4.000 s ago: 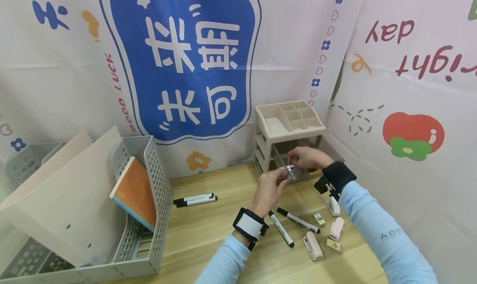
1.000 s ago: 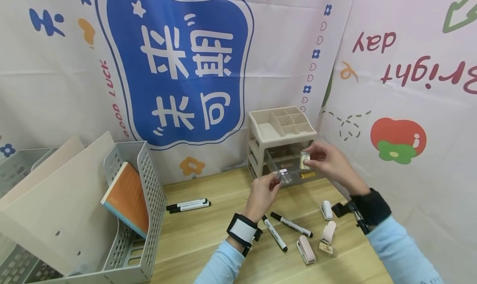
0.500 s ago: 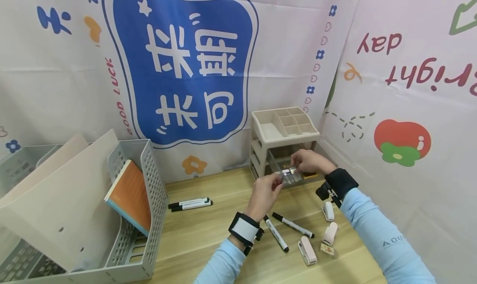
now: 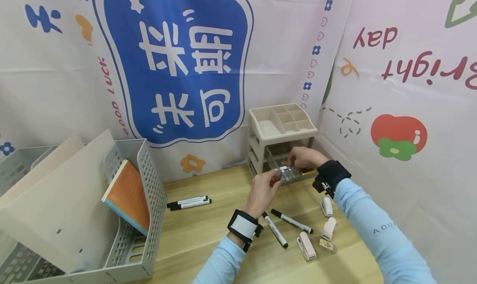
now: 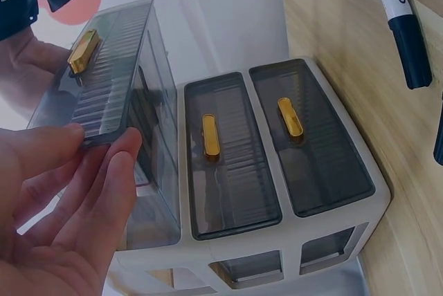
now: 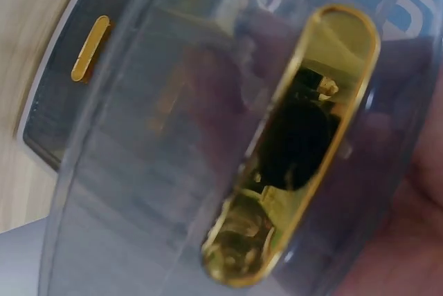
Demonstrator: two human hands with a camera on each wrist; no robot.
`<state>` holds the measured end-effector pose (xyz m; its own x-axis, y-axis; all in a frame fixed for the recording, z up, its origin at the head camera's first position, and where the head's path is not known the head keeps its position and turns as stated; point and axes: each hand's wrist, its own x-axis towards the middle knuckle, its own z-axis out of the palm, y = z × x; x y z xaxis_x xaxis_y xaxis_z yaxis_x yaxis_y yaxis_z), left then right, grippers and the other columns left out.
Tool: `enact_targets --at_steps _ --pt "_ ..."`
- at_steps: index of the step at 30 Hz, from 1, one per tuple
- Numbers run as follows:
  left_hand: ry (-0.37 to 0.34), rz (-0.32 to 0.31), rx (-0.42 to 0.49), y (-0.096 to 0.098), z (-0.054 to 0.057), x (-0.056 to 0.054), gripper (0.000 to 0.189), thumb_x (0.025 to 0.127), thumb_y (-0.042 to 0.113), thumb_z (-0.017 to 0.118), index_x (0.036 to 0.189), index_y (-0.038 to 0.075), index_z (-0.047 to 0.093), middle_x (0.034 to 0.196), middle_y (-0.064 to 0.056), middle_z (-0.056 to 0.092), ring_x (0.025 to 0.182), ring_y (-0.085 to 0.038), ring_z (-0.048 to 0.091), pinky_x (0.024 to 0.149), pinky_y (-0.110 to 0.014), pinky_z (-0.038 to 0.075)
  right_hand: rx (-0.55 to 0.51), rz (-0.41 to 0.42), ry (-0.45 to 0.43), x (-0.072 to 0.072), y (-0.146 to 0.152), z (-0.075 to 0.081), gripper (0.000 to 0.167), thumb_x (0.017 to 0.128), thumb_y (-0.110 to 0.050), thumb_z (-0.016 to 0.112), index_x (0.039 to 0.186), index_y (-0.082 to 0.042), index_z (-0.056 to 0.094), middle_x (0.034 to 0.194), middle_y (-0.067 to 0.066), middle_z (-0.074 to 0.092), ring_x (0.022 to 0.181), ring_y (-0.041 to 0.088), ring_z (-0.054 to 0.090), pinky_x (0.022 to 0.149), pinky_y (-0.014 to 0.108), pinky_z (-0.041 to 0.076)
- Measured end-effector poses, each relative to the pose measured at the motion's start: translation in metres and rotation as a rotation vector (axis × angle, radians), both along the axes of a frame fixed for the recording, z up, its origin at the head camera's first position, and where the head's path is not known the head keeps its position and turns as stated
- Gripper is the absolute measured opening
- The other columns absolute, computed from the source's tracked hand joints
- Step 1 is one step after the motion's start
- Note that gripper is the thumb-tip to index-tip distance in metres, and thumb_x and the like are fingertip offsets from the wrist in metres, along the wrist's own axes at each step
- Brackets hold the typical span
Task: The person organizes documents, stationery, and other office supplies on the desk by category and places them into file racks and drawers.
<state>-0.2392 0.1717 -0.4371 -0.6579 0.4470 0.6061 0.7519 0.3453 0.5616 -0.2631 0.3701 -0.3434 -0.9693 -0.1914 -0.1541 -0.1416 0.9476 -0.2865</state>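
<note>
My left hand point(image 4: 263, 191) pinches the near corner of a clear pulled-out drawer point(image 5: 114, 88) between thumb and fingers. The drawer belongs to a cream desktop organizer point(image 4: 262, 149). Over the drawer, my right hand point(image 4: 305, 157) reaches down inside, its fingertips bunched at a small printed box, which they largely cover. Other small boxes point(image 4: 286, 173) lie beside those fingertips. In the right wrist view, the drawer front point(image 6: 138, 206) and its gold handle point(image 6: 239, 247) fill most of the picture, with part of the palm behind.
On the table are a white stapler point(image 4: 326, 206), two pink staplers point(image 4: 306, 246), a small printed box point(image 4: 326, 244) and black-capped markers point(image 4: 292, 221). More markers point(image 4: 189, 203) lie left. A grey file rack point(image 4: 150, 193) holds folders and an orange notebook point(image 4: 128, 197). Printed cloth walls stand behind and right.
Four seconds ago another small box lay by the staplers. One second ago my right hand held it above the drawer; then the hand lowered it inside. My left hand stays at the drawer corner.
</note>
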Motion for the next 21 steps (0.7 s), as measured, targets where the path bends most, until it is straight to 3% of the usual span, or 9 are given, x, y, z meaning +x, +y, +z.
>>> enact_targets --at_steps 7,12,15,17,19,21 --pt "-0.035 0.001 0.001 -0.001 0.001 -0.002 0.005 0.089 0.009 0.074 0.091 0.009 0.07 0.085 -0.004 0.074 0.074 -0.01 0.069 0.062 -0.012 0.051 -0.045 -0.078 0.041 0.006 0.0 0.0 0.023 0.081 0.002 0.064 0.102 -0.001 0.073 0.101 0.015 0.072 0.086 0.024 0.063 0.071 0.031 0.051" --pt "-0.058 -0.003 -0.01 -0.005 -0.002 -0.005 0.004 0.09 0.01 0.073 0.093 0.009 0.07 0.087 -0.004 0.075 0.075 -0.008 0.068 0.062 -0.011 0.051 -0.216 -0.087 0.305 0.018 0.001 -0.002 0.023 0.087 -0.004 0.068 0.109 0.003 0.069 0.101 0.02 0.072 0.089 0.031 0.067 0.078 0.042 0.057" --pt "-0.05 0.001 -0.023 -0.004 -0.004 -0.004 0.004 0.09 0.011 0.073 0.093 0.01 0.07 0.088 -0.003 0.075 0.075 -0.007 0.068 0.063 -0.01 0.051 -0.34 -0.105 0.52 0.042 0.001 -0.004 0.021 0.088 0.001 0.066 0.109 0.006 0.066 0.101 0.023 0.07 0.089 0.032 0.067 0.079 0.039 0.057" --pt "-0.04 0.002 -0.026 -0.002 -0.004 -0.002 0.004 0.09 0.011 0.073 0.093 0.01 0.07 0.088 -0.003 0.075 0.075 -0.007 0.068 0.063 -0.01 0.05 -0.386 -0.109 0.643 0.063 0.0 -0.008 0.019 0.087 0.004 0.066 0.106 0.005 0.066 0.097 0.021 0.07 0.085 0.021 0.065 0.076 0.029 0.056" --pt "-0.023 0.007 -0.028 -0.002 -0.003 -0.001 0.004 0.09 0.012 0.073 0.093 0.01 0.071 0.088 -0.002 0.075 0.076 -0.006 0.068 0.063 -0.009 0.05 -0.389 -0.112 0.715 0.088 -0.001 -0.013 0.016 0.086 0.005 0.068 0.101 0.002 0.067 0.091 0.016 0.07 0.08 0.011 0.062 0.071 0.022 0.053" --pt "-0.012 0.01 -0.027 -0.002 0.0 -0.001 0.004 0.09 0.012 0.073 0.093 0.01 0.07 0.088 -0.002 0.075 0.076 -0.006 0.068 0.063 -0.009 0.05 -0.38 -0.091 0.722 0.11 0.001 -0.022 0.013 0.084 0.005 0.07 0.096 0.0 0.068 0.085 0.009 0.07 0.075 0.001 0.058 0.065 0.018 0.051"
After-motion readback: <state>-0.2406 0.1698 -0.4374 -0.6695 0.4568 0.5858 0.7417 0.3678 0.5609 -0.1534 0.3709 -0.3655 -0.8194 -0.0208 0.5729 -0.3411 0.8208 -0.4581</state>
